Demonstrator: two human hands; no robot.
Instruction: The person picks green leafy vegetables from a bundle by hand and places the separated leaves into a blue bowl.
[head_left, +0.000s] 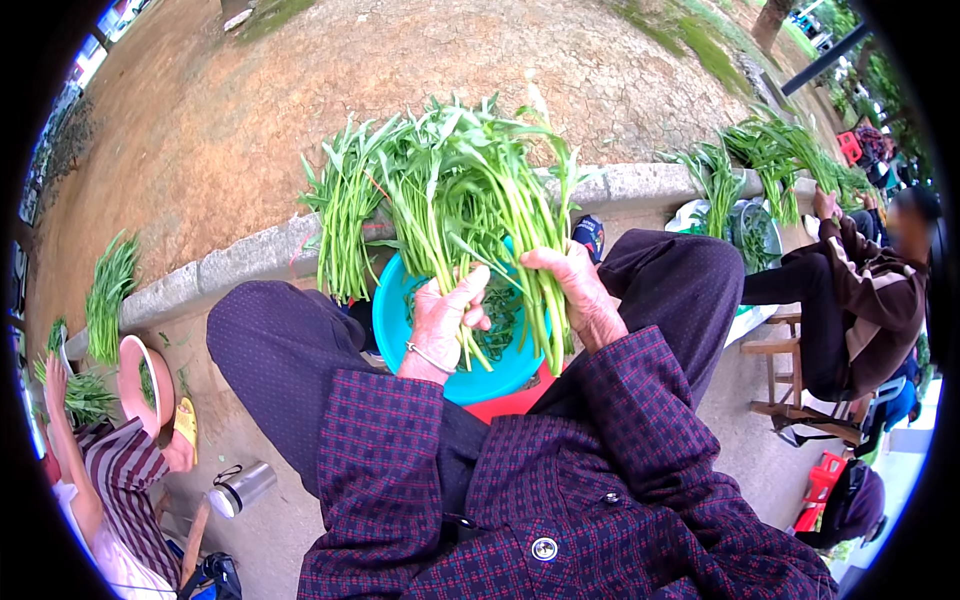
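Note:
My left hand (442, 322), with a bracelet at the wrist, grips a few green stems of leafy greens (420, 232). In my right hand (574, 289) is a thicker bunch of long-stemmed greens (514, 187), held around the stems with the thumb on top. Both hands are above a turquoise plastic basin (390, 300) between my knees, which has loose leaves and stems in it. More bunches of greens (341, 217) lean over the stone curb beyond the basin. The leaves partly hide the basin's far rim.
A stone curb (199, 277) runs across in front. At left, a person sits by a pink basin (139, 390) and a steel flask (251, 480). To the right, a person on a wooden stool (772, 346) sits near more greens (787, 150). Something red (502, 405) is under my basin.

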